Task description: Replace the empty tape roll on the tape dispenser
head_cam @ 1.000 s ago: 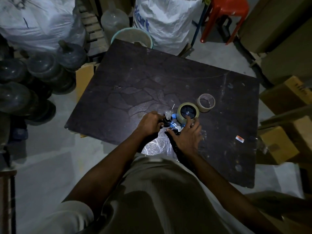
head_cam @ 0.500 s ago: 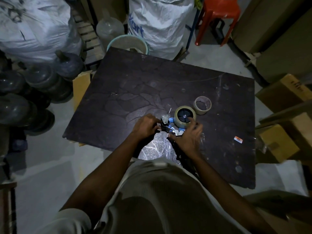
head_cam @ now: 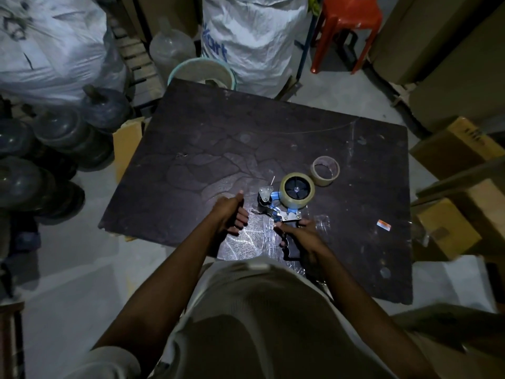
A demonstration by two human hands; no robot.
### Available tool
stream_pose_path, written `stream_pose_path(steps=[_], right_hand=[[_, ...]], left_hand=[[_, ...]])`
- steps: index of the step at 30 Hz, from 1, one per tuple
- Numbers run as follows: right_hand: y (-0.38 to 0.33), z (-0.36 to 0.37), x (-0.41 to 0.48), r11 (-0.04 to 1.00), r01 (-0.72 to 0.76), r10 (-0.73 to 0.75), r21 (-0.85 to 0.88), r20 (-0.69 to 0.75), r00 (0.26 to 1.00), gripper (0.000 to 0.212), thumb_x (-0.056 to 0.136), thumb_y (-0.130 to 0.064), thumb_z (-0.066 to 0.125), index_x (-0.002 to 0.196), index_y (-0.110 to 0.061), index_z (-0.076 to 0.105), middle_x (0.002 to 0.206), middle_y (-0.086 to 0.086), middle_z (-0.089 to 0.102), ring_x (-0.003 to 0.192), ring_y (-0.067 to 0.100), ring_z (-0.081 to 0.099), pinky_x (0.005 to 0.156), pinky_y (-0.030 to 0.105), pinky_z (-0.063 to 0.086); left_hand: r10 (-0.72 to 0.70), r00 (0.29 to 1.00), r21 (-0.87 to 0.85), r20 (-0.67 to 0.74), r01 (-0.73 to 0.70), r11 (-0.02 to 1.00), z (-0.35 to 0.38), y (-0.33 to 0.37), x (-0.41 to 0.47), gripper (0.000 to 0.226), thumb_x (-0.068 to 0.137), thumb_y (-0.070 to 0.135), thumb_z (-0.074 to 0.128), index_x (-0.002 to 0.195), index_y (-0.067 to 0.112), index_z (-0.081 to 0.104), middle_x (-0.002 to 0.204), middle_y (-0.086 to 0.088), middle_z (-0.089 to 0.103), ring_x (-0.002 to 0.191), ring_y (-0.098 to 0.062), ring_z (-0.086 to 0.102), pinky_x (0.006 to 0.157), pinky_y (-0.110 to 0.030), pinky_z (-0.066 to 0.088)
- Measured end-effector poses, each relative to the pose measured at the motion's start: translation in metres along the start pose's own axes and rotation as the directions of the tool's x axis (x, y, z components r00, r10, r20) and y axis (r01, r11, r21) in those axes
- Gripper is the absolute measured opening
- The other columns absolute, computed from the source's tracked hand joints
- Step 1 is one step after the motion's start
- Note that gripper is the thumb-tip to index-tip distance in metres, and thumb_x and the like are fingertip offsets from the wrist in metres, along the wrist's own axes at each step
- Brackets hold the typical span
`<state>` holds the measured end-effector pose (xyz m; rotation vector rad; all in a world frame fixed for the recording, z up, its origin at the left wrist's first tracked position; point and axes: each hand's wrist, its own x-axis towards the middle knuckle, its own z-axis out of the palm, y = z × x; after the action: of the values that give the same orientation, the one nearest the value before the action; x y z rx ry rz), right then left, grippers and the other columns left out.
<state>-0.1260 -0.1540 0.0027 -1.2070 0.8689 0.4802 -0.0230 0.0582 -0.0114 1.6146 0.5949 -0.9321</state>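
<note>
— What is seen nearest the camera?

— A pale shirt (head_cam: 259, 310) is seen at the bottom, with both bare forearms stretched forward over a dark board (head_cam: 273, 138) laid on the floor.

— How is the right hand (head_cam: 306, 236) placed?

— It is wrapped around the black handle (head_cam: 287, 248) of the tape dispenser (head_cam: 281, 206), fingers closed on the grip. The dispenser body is carried just ahead of the knuckles.

— And the left hand (head_cam: 229, 212)?

— It is curled into a loose fist, thumb raised, just to the left of the dispenser's front end. Whether a strand of tape is pinched in it cannot be told; nothing is clearly shown between the fingers.

— Where is the new roll?

— A full tape roll (head_cam: 297, 190) is seated on the dispenser's black hub, just beyond the right hand. The metal roller plate (head_cam: 264, 194) is seen to its left, ahead of the left hand.

— And the empty one?

— The empty core (head_cam: 325, 170) is laid on the board just beyond the full roll, slightly to the right, apart from the dispenser.

— What is found farther off?

— A small orange-and-white scrap (head_cam: 383, 225) is left on the board to the right of the right hand. Past the board's far edge, a teal-rimmed tub (head_cam: 175, 75), a white sack (head_cam: 254, 36) and a red stool (head_cam: 347, 20) are seen; cardboard boxes (head_cam: 448, 149) are stacked to the right.
</note>
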Motion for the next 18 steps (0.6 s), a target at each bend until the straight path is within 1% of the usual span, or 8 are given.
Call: stream_pose_path(steps=[2, 4, 6, 8, 10, 13, 16, 18], right_hand=[[-0.002, -0.001, -0.005, 0.999, 0.034, -0.034, 0.011, 0.030, 0.999, 0.032, 0.086, -0.012, 0.083, 0.092, -0.008, 0.052, 0.092, 0.023, 0.066, 0.059, 0.025, 0.055, 0.057, 0.036, 0.042], [0.001, -0.002, -0.007, 0.999, 0.053, -0.053, 0.015, 0.053, 0.997, 0.026, 0.085, -0.016, 0.084, 0.087, -0.006, 0.060, 0.085, 0.019, 0.063, 0.059, 0.025, 0.055, 0.055, 0.035, 0.043], [0.006, -0.004, -0.003, 1.000, 0.024, -0.024, -0.001, 0.079, 0.997, 0.026, 0.084, -0.025, 0.085, 0.092, -0.006, 0.068, 0.081, 0.015, 0.061, 0.056, 0.024, 0.054, 0.050, 0.030, 0.043], [0.012, -0.004, 0.004, 0.998, -0.064, 0.066, -0.022, 0.114, 0.991, 0.033, 0.082, -0.037, 0.086, 0.098, -0.012, 0.071, 0.079, 0.010, 0.059, 0.057, 0.022, 0.052, 0.049, 0.028, 0.042], [0.017, -0.005, 0.015, 0.989, -0.144, 0.145, -0.016, 0.143, 0.979, 0.035, 0.081, -0.045, 0.085, 0.095, -0.017, 0.070, 0.078, 0.004, 0.057, 0.059, 0.020, 0.050, 0.048, 0.027, 0.043], [0.016, -0.007, 0.018, 0.982, -0.188, 0.185, -0.003, 0.211, 0.960, 0.028, 0.088, -0.042, 0.079, 0.092, -0.019, 0.063, 0.078, 0.002, 0.056, 0.061, 0.019, 0.046, 0.048, 0.026, 0.042], [0.014, -0.008, 0.014, 0.988, -0.154, 0.146, 0.017, 0.233, 0.961, 0.025, 0.092, -0.037, 0.076, 0.102, -0.018, 0.064, 0.094, 0.005, 0.066, 0.064, 0.021, 0.056, 0.052, 0.026, 0.044], [0.015, -0.011, 0.014, 0.987, -0.145, 0.121, 0.073, 0.261, 0.958, 0.023, 0.093, -0.035, 0.074, 0.105, -0.017, 0.067, 0.101, 0.006, 0.071, 0.065, 0.020, 0.062, 0.056, 0.028, 0.047]], left_hand=[[-0.148, 0.978, 0.084, 0.148, 0.136, 0.987, 0.004, 0.002, -0.001, 0.085, 0.092, 0.077, 0.040, 0.095, -0.001, 0.073, 0.080, -0.015, 0.074, 0.066, -0.027, 0.068, 0.063, -0.031, 0.053], [-0.221, 0.950, 0.103, 0.220, 0.203, 0.974, 0.007, 0.007, -0.002, 0.086, 0.089, 0.079, 0.040, 0.100, 0.000, 0.074, 0.086, -0.014, 0.076, 0.075, -0.027, 0.070, 0.069, -0.029, 0.054], [-0.257, 0.929, 0.066, 0.266, 0.248, 0.967, 0.010, 0.010, 0.000, 0.081, 0.089, 0.074, 0.045, 0.104, 0.001, 0.075, 0.092, -0.014, 0.077, 0.077, -0.026, 0.071, 0.067, -0.026, 0.053], [-0.280, 0.907, 0.022, 0.315, 0.288, 0.957, 0.012, 0.013, 0.001, 0.067, 0.090, 0.063, 0.050, 0.107, 0.002, 0.074, 0.096, -0.014, 0.077, 0.076, -0.026, 0.072, 0.062, -0.024, 0.053], [-0.291, 0.894, -0.001, 0.340, 0.310, 0.951, 0.012, 0.013, 0.003, 0.048, 0.088, 0.045, 0.055, 0.106, 0.004, 0.073, 0.097, -0.013, 0.078, 0.074, -0.026, 0.074, 0.057, -0.022, 0.052], [-0.281, 0.900, -0.060, 0.333, 0.318, 0.946, 0.013, 0.013, 0.006, 0.032, 0.087, 0.027, 0.054, 0.101, 0.005, 0.072, 0.090, -0.010, 0.078, 0.068, -0.025, 0.075, 0.052, -0.020, 0.052], [-0.264, 0.910, -0.094, 0.320, 0.308, 0.947, 0.015, 0.015, 0.007, 0.031, 0.090, 0.026, 0.051, 0.096, 0.005, 0.073, 0.085, -0.010, 0.078, 0.068, -0.025, 0.074, 0.050, -0.020, 0.052], [-0.265, 0.911, -0.076, 0.315, 0.303, 0.950, 0.017, 0.018, 0.008, 0.030, 0.092, 0.028, 0.051, 0.094, 0.007, 0.072, 0.083, -0.008, 0.077, 0.070, -0.025, 0.073, 0.049, -0.020, 0.052]])
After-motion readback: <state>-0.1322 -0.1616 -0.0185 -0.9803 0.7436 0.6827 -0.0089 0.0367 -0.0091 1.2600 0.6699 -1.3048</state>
